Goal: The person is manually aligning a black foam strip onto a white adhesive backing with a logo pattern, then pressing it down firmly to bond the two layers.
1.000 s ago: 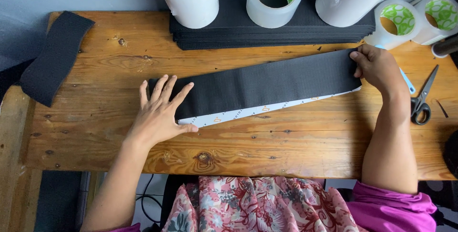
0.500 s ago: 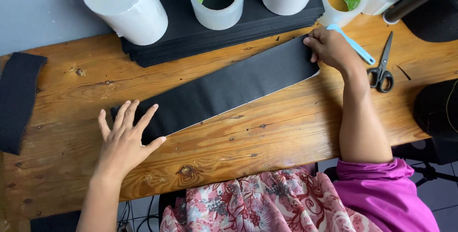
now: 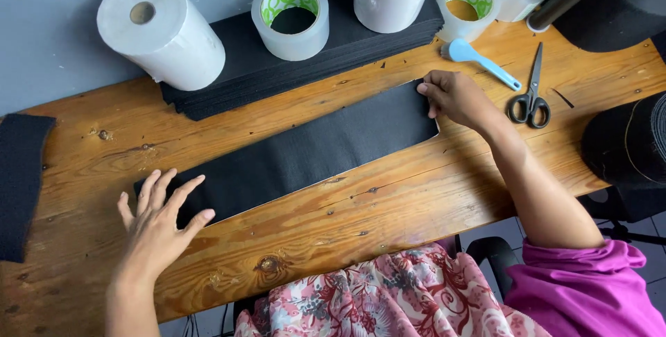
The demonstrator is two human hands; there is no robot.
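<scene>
On the wooden desk (image 3: 388,191), the left hand (image 3: 158,222) lay flat with fingers spread, its grip apart, weighting the near-left end of the long black fabric strip (image 3: 298,157), evidently to keep it from shifting. The strip ran slantwise across the desk to the right hand (image 3: 454,98), whose grip was pinched together on the far end, seemingly holding it taut; black-handled scissors (image 3: 531,94) lay just beside.
</scene>
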